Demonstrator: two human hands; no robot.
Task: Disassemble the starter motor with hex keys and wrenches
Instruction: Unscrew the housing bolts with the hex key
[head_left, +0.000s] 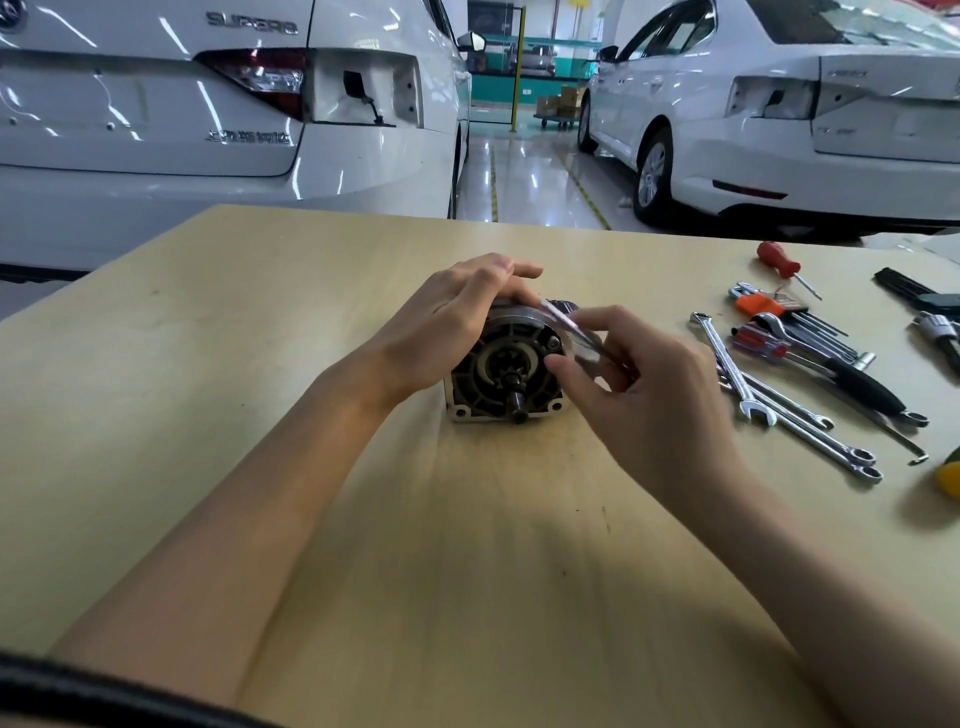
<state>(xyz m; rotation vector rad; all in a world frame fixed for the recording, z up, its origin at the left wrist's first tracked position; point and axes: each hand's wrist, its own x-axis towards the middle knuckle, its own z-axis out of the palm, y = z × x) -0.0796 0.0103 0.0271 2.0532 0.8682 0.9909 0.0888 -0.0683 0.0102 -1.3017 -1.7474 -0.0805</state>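
The starter motor (501, 371) lies on the wooden table (208, 364), its dark end face and short shaft turned toward me. My left hand (452, 317) grips the top and left side of its housing. My right hand (639, 384) holds a thin, blurred metal tool (569, 325) against the motor's upper right edge, fingers curled round it. The rear of the motor is hidden behind both hands.
Several combination wrenches (769, 410) lie to the right of the motor, with a hex key set (795, 317), a red-handled screwdriver (779, 260) and a black-handled tool (857, 384). A yellow object (948, 480) sits at the right edge. White cars stand beyond the table.
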